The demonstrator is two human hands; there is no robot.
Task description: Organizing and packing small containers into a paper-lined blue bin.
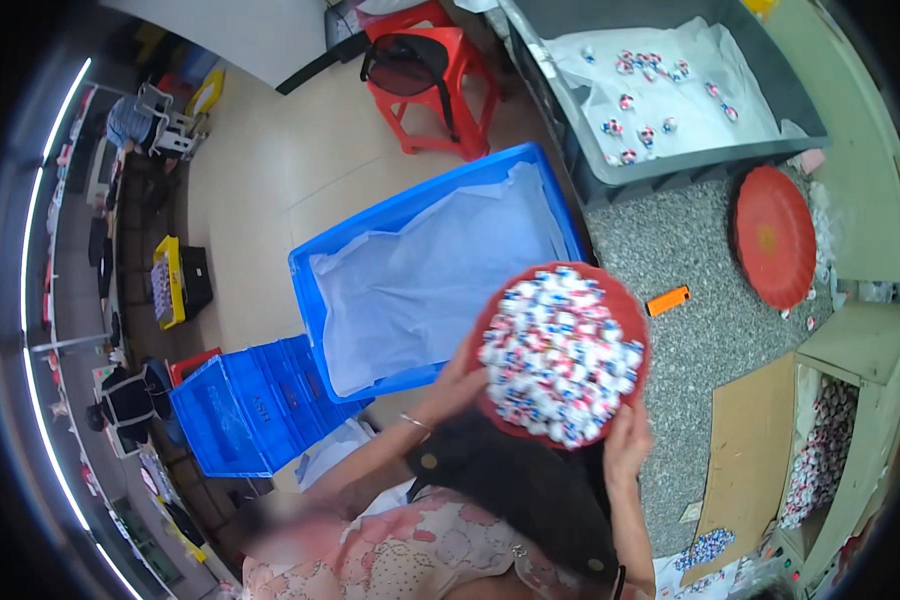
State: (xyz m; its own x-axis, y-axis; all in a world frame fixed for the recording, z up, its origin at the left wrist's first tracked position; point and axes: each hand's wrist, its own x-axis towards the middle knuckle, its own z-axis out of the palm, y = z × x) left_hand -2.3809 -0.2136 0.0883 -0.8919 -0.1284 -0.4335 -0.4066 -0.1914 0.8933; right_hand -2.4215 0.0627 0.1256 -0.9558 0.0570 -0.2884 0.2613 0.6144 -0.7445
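Observation:
Both hands hold a round red plastic dish (637, 307), heaped with small white pieces (559, 352) marked in blue and pink. My left hand (463, 384) grips the dish's left rim, and a bracelet circles that wrist. At the lower right rim, my right hand (628, 442) supports it, with the fingers partly hidden under the dish. The dish overlaps the near right corner of a blue plastic crate (420, 202). A crumpled white liner sheet (435, 277) covers the crate's bottom.
A grey bin (607, 176) with scattered similar pieces stands on a speckled countertop (675, 225). Beside it are another red dish (776, 236), an orange box cutter (667, 301) and cardboard (750, 450). Stacked blue crates (225, 420) and a red stool (450, 75) flank the floor. Two people sit at left.

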